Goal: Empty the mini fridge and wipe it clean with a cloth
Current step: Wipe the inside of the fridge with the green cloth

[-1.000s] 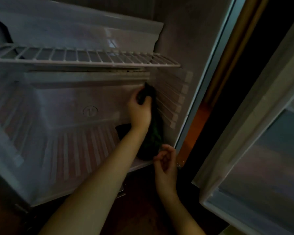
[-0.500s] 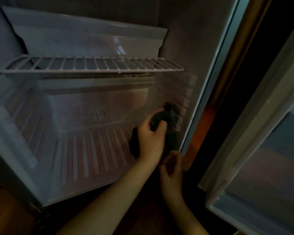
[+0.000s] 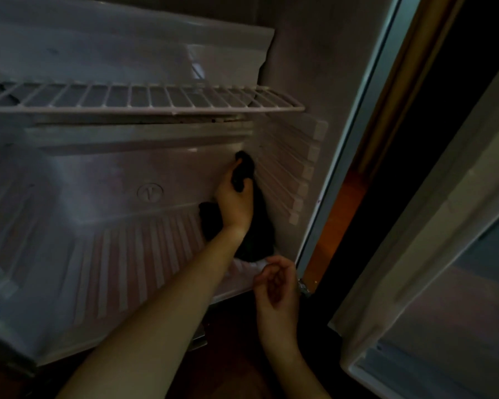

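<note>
The mini fridge (image 3: 113,272) stands open with nothing stored inside. My left hand (image 3: 235,200) reaches in from the lower left and is shut on a dark cloth (image 3: 260,234). It presses the cloth into the back right corner, against the ribbed right wall. Part of the cloth hangs down below my wrist to the fridge floor. My right hand (image 3: 277,283) hovers at the front right lip of the fridge floor, fingers loosely curled and holding nothing.
A white wire shelf (image 3: 144,97) spans the fridge above my left hand. The open fridge door (image 3: 444,283) stands close on the right. Between door and cabinet there is a dark gap with a strip of orange-brown floor (image 3: 332,226).
My left hand has moved the cloth down the right wall and back up into the back corner. My right hand has stayed by the front lip.
</note>
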Action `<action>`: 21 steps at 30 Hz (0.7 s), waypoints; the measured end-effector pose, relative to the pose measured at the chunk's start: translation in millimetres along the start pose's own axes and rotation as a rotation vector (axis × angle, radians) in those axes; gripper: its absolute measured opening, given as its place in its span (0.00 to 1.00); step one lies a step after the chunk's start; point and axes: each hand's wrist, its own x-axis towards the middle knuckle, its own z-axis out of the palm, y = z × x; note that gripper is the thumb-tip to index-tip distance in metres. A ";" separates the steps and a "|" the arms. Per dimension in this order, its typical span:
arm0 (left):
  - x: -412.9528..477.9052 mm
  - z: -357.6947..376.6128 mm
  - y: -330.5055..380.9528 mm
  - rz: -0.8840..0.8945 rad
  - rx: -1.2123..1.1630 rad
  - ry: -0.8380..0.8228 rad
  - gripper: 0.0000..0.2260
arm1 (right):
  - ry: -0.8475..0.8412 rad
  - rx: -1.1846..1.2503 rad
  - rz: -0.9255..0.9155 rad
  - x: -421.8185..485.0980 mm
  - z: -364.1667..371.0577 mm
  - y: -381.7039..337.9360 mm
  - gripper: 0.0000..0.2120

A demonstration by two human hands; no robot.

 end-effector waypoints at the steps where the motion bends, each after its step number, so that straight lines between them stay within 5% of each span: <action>1: -1.2 -1.0 -2.1 -0.027 0.022 -0.006 0.13 | 0.003 0.003 -0.005 0.1 0.0 0.2 0.12; 6: -12.1 -6.0 6.6 -0.177 0.129 -0.086 0.04 | -0.002 -0.025 -0.011 0.9 0.2 0.2 0.15; 12: -71.3 -23.5 27.2 -0.116 0.017 -0.187 0.04 | 0.208 -0.122 -0.174 -3.0 0.1 -6.7 0.15; 21: -111.5 -55.4 48.9 -0.607 -0.462 -0.249 0.08 | 0.114 -0.368 -0.261 -22.1 -10.3 -9.4 0.14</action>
